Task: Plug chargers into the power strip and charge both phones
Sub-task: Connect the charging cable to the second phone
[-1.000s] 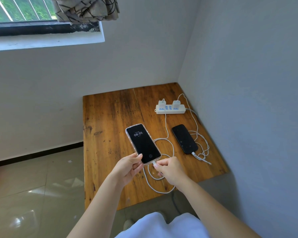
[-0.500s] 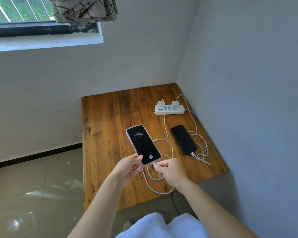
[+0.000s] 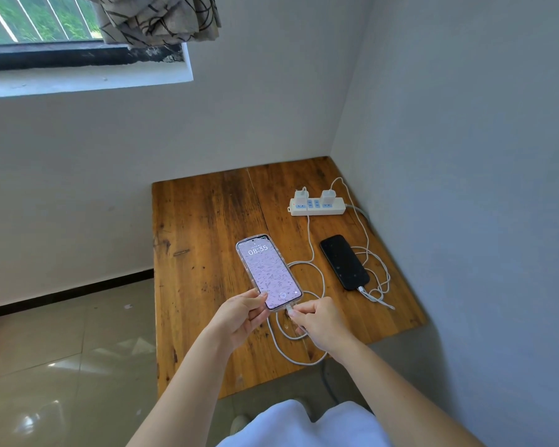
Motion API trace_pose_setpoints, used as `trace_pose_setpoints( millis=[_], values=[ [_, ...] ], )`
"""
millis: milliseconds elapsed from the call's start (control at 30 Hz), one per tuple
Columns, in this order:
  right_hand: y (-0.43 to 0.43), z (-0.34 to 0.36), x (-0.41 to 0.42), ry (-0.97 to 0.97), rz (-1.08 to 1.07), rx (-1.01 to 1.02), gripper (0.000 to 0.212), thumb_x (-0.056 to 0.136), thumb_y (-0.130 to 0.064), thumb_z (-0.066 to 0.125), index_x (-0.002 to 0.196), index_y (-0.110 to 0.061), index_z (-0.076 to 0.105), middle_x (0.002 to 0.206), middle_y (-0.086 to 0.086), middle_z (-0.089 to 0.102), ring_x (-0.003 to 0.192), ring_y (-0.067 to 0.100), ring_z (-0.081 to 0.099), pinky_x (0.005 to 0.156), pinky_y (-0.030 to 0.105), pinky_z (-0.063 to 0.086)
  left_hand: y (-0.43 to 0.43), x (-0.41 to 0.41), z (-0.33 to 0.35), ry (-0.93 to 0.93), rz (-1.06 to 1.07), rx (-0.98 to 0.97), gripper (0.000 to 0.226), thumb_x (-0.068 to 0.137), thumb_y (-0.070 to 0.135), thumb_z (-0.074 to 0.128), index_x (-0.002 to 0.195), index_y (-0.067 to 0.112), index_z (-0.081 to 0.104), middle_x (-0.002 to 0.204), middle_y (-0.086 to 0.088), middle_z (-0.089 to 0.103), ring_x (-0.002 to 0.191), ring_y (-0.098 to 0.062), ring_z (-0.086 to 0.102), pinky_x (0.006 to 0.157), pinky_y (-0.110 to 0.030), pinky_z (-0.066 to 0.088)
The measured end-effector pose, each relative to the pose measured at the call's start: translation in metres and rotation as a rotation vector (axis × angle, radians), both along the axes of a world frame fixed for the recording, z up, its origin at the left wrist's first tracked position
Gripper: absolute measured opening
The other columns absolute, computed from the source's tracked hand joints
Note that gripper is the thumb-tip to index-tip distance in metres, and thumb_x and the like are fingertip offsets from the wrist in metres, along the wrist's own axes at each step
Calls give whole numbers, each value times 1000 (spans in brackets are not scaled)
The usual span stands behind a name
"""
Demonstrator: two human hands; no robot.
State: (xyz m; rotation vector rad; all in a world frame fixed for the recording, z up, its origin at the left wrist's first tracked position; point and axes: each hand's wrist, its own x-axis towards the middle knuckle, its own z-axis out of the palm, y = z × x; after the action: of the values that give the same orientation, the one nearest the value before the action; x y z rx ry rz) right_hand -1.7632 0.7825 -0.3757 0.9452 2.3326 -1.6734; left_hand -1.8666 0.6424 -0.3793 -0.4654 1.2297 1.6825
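Observation:
A phone in a clear case [image 3: 267, 271], its screen lit pink with 08:35, is held at its bottom left corner by my left hand [image 3: 239, 316]. My right hand [image 3: 318, 321] pinches a white cable plug [image 3: 289, 309] at the phone's bottom port. A black phone [image 3: 344, 261] lies flat to the right, screen dark, with a white cable in its bottom end. A white power strip [image 3: 318, 209] at the back of the table carries two white chargers, the left charger [image 3: 300, 197] and the right charger [image 3: 328, 196].
The wooden table [image 3: 200, 240] stands in a room corner, walls behind and to the right. White cable loops [image 3: 376, 279] lie beside the black phone and under my right hand. Tiled floor lies to the left. A window with a curtain is above left.
The held phone's screen has gone from a dark clock display to a bright pink lock screen. Both hands stay at the phone's bottom end.

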Motion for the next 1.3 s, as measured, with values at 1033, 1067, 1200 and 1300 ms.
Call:
trace_pose_setpoints(
  millis=[1033,1067,1200,1300],
  values=[
    [-1,-6,-4,-26,20,16,24,88,-24,66,65,-29,72,74,-5,73,73,14,69,71,31,60,-3,-2,-3,-11,6,6,40,89,1,59,128,4,56,107,-16,73,95,-23,72,57,-22,58],
    [-1,-6,-4,-27,21,16,24,88,-24,66,65,-29,72,74,-5,73,73,14,69,72,31,60,-4,-2,-3,-10,5,8,40,89,1,59,129,4,56,108,-16,73,96,-23,72,58,-22,58],
    [-1,-6,-5,-30,19,7,24,88,-23,66,66,-29,72,76,-5,73,75,14,69,73,32,60,-4,-3,-4,-2,4,6,40,89,1,59,129,4,56,108,-16,73,96,-23,72,62,-23,59],
    [-2,-6,-5,-22,13,-5,25,88,-22,66,65,-31,70,77,-7,72,76,14,68,73,31,60,-4,-3,-4,3,2,1,40,89,2,59,129,5,56,106,-15,74,94,-22,72,58,-23,58]
  ],
)
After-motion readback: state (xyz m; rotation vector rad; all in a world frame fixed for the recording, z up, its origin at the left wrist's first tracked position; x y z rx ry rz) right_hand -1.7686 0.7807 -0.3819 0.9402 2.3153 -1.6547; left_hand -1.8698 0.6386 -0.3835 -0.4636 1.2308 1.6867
